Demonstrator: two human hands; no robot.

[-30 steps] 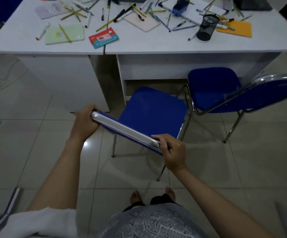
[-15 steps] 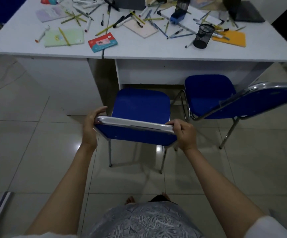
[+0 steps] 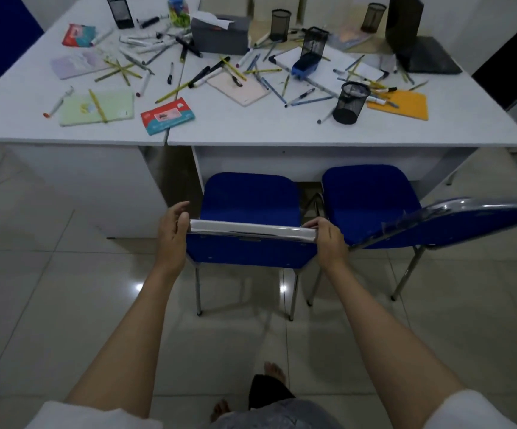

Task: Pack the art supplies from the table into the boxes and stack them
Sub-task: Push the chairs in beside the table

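Head view puts our left hand [image 3: 172, 235] at centre frame, its grip loose: the palm lies against the left end of the blue chair's [image 3: 251, 230] chrome backrest rail, fingers relaxed and thumb lifted clear. Moving right along that rail, our right hand [image 3: 328, 239] wraps the other end, fingers curled over the top, so the grip there holds the chair. A second blue chair [image 3: 371, 196] stands just beside it to the right.

Every art supply lies ahead of and above both hands in the frame, across the white surface [image 3: 251, 131], well apart from either grip. From upper left: a green notebook [image 3: 96, 108] with a yellow pencil laid over it, a red-and-teal packet [image 3: 167, 116], scattered markers and pencils [image 3: 146, 61] pointing every way, a pink pad [image 3: 238, 88], a black mesh cup [image 3: 350, 103] and an orange pad [image 3: 401, 104]. We judge neither hand nearer the spread as a whole; the left sits closer to the notebook, the right to the cup.

The packet carries print, though it looks too small for us to read.
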